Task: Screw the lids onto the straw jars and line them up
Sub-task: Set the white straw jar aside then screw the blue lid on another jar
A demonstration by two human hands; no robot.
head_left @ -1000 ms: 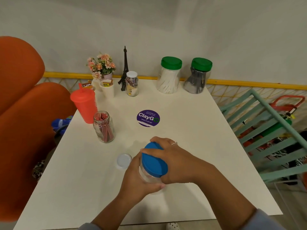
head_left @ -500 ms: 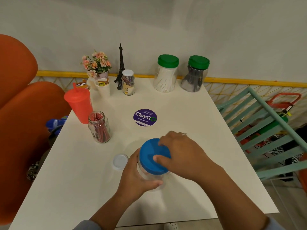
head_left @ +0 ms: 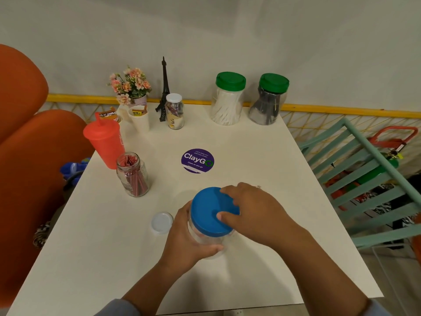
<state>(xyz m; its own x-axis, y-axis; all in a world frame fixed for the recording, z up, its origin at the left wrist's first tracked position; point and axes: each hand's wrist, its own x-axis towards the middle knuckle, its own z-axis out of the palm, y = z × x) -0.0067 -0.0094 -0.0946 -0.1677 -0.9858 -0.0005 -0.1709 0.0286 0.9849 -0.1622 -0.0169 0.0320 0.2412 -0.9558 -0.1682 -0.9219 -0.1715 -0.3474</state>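
Jar, 6 o'clock: my left hand braces it; right hand grips lid for screwing.

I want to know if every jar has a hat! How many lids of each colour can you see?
Green lids: 2, on the white-straw jar and the dark-straw jar.
White lids: 2, one on the small back jar, one loose on the table.
Blue lids: 1, on the jar being held.
Total: 5 lids. The red-straw jar has none.
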